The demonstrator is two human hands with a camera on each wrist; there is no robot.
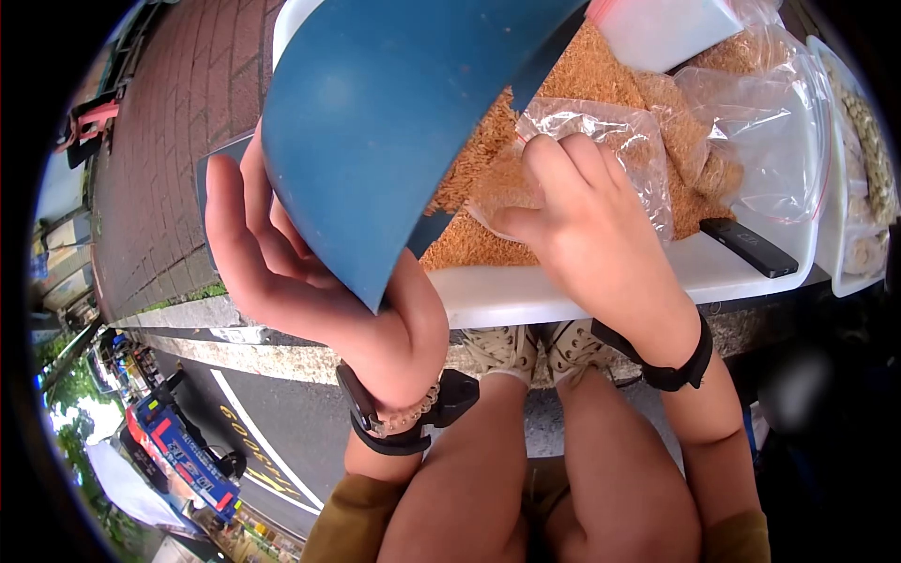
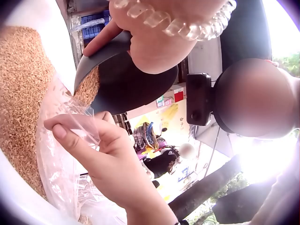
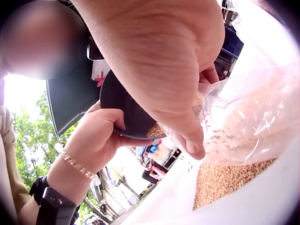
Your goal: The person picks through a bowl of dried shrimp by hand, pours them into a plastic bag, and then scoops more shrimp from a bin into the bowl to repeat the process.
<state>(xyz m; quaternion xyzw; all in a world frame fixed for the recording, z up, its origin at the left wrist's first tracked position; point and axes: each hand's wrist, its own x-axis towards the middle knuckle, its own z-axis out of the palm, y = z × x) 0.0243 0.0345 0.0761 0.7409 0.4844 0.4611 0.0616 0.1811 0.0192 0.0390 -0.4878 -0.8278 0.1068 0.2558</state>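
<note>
A blue bowl [image 1: 375, 122] is tilted on its side, its opening facing the clear plastic bag [image 1: 638, 141]. My left hand [image 1: 310, 281] grips the bowl, fingers along its outside; in the right wrist view the left thumb [image 3: 115, 119] hooks over the rim. Grain [image 2: 89, 89] lies at the bowl's low lip, right by the bag's mouth. My right hand [image 1: 591, 216] pinches the edge of the bag between thumb and fingers. In the right wrist view some loose grains show inside the bag. Below both hands, brown grain [image 1: 479, 249] fills a white tub [image 1: 526, 296].
More bagged grain [image 1: 751, 122] lies at the tub's right side, near a white block-like thing [image 1: 666, 33]. A small black device [image 1: 749, 247] rests along the tub's near right edge. Another white container [image 1: 845, 188] stands further right. Brick paving [image 1: 178, 122] lies to the left.
</note>
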